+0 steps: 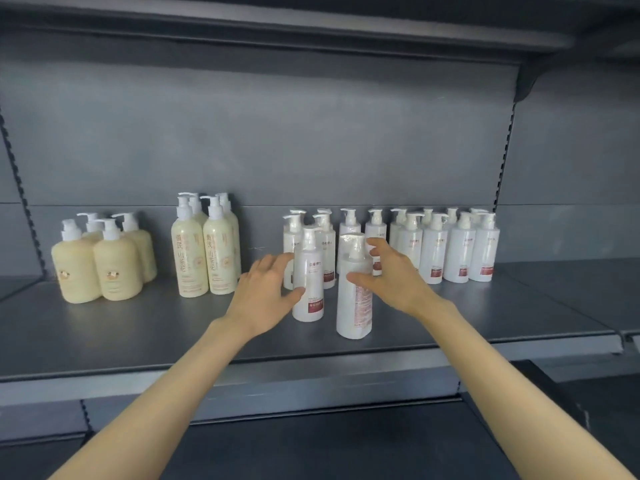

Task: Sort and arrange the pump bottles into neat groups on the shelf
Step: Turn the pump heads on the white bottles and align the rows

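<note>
Two white pump bottles stand upright on the shelf (138, 334) at centre frame, forward of the rest, and the coming move turns on them: each has a hand beside it, long axis vertical, pump on top. The left hand (266, 292) comes in from the lower left with fingers spread and loose; its thumb tip touches the left side of the red-label bottle (308, 282) and its fingers reach toward the bottle's far left, so it reads as open, not yet gripping. The right hand (391, 275) comes in from the lower right. Its thumb lies across the front of the wrapped bottle (355, 306) and its fingers pass the bottle's upper right, but I cannot tell whether that grasp has closed. The wrapped bottle is nearest the shelf edge, sheathed in clear film over its pump, with small red print facing out. Both look like the white row (433, 251) standing in close ranks behind and to the right, which is probably where they belong. Toward the left stand four tall cream bottles (207, 251) and, further left, four squat cream bottles (97, 268), each already a tidy cluster.
</note>
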Available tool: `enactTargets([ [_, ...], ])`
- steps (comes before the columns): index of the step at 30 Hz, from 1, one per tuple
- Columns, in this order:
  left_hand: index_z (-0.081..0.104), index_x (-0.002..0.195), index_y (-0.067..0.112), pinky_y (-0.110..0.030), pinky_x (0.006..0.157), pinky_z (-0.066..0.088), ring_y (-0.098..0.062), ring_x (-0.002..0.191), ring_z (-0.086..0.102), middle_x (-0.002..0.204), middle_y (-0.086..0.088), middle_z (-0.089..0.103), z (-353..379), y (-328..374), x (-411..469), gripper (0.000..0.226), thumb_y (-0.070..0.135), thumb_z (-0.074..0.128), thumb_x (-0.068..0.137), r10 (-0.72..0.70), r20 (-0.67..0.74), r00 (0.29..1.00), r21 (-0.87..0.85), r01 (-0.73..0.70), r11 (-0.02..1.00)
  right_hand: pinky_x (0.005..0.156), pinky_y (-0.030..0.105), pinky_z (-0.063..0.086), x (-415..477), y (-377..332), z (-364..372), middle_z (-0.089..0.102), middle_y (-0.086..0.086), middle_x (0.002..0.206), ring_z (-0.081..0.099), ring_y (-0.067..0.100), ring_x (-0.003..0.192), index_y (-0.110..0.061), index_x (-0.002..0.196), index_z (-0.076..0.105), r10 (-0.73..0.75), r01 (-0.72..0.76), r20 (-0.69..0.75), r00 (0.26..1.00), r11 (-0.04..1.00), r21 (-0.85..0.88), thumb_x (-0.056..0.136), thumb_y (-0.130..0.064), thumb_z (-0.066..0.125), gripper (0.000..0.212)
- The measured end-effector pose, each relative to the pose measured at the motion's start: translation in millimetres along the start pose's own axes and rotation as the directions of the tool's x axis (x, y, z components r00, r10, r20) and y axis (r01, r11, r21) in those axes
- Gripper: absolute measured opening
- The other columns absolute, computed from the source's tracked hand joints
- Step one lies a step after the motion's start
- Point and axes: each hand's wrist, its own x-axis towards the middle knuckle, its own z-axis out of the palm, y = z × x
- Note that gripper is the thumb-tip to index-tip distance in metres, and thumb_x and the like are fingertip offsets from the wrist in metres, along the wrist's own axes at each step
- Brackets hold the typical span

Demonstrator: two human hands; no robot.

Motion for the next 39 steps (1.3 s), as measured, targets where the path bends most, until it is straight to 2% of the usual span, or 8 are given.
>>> enactTargets([
  [5,0.028,0.143,0.022,-0.044,0.103,0.039,-0.024,0.127,0.042,0.139,-0.005,0.043,16.2,-8.2,19.6,0.066,0.035,0.062,0.087,-0.051,0.071,0.996,-0.200,0.064,0.978,0.094,0.043,0.048,8.4,4.1,12.8,0.049,0.006,0.132,0.055,0.023,0.109,-0.016,0.147,0.018,0.079,-0.078,-0.023,0.997,0.996,0.039,0.082,-0.034,0.070,0.085],
  [9,0.023,0.143,0.022,-0.044,0.100,0.042,-0.028,0.125,0.046,0.139,-0.008,0.042,25.1,-7.7,35.6,0.071,0.031,0.064,0.086,-0.044,0.096,0.994,-0.265,0.068,0.962,0.091,0.040,0.049,15.0,8.2,18.8,0.052,0.006,0.125,0.055,0.023,0.108,-0.014,0.140,0.028,0.124,-0.121,-0.041,0.991,0.991,0.065,0.077,-0.039,0.074,0.082],
  [14,0.024,0.141,0.016,-0.047,0.100,0.043,-0.030,0.124,0.048,0.140,-0.010,0.043,33.3,-8.9,51.4,0.072,0.028,0.066,0.085,-0.093,0.097,0.991,-0.380,0.124,0.917,0.065,0.012,0.043,17.1,10.2,15.0,0.052,-0.007,0.104,0.054,0.005,0.085,-0.014,0.136,0.031,0.142,-0.141,0.006,0.990,0.974,0.176,0.084,-0.021,0.070,0.066],
  [18,0.033,0.132,0.013,-0.045,0.095,0.045,-0.029,0.115,0.052,0.130,-0.011,0.050,41.3,-7.2,56.2,0.061,0.020,0.068,0.083,-0.108,0.077,0.991,-0.465,0.131,0.875,0.084,0.025,0.044,18.2,19.1,15.9,0.050,0.004,0.130,0.053,0.013,0.101,-0.015,0.140,0.028,0.162,-0.164,0.029,0.986,0.955,0.246,0.087,-0.019,0.066,0.066],
  [23,0.035,0.126,0.013,-0.035,0.085,0.046,-0.021,0.100,0.052,0.115,-0.001,0.049,42.2,-12.6,61.4,0.060,0.017,0.072,0.080,-0.103,0.077,0.992,-0.549,0.129,0.826,0.093,0.028,0.043,27.5,21.3,30.2,0.038,-0.002,0.127,0.048,0.014,0.110,-0.015,0.136,0.032,0.192,-0.178,-0.092,0.977,0.973,0.146,0.072,-0.046,0.076,0.084],
  [30,0.036,0.131,0.017,-0.028,0.080,0.042,-0.018,0.098,0.052,0.112,0.002,0.049,47.1,-15.8,67.3,0.063,0.014,0.072,0.080,-0.083,0.089,0.993,-0.599,0.120,0.792,0.085,0.026,0.043,41.4,37.7,6.7,0.055,0.007,0.124,0.056,0.018,0.105,-0.018,0.137,0.034,0.198,-0.191,0.016,0.980,0.920,0.342,0.082,-0.010,0.070,0.066],
  [35,0.037,0.132,0.019,-0.025,0.078,0.041,-0.017,0.098,0.054,0.114,0.003,0.052,57.1,-10.3,76.7,0.063,0.014,0.072,0.080,-0.066,0.106,0.992,-0.617,0.118,0.778,0.085,0.026,0.048,53.2,53.1,16.1,0.055,-0.004,0.118,0.057,0.010,0.103,-0.021,0.128,0.039,0.193,-0.186,0.000,0.981,0.948,0.260,0.071,-0.031,0.081,0.071],
  [39,0.035,0.134,0.018,-0.026,0.079,0.041,-0.015,0.098,0.052,0.114,0.004,0.049,67.2,1.2,86.4,0.065,0.012,0.071,0.081,-0.054,0.118,0.992,-0.625,0.117,0.772,0.083,0.027,0.047,68.1,71.5,9.1,0.054,-0.004,0.116,0.055,0.014,0.102,-0.018,0.130,0.038,0.165,-0.148,-0.042,0.985,0.953,0.264,0.073,-0.022,0.080,0.071],
])
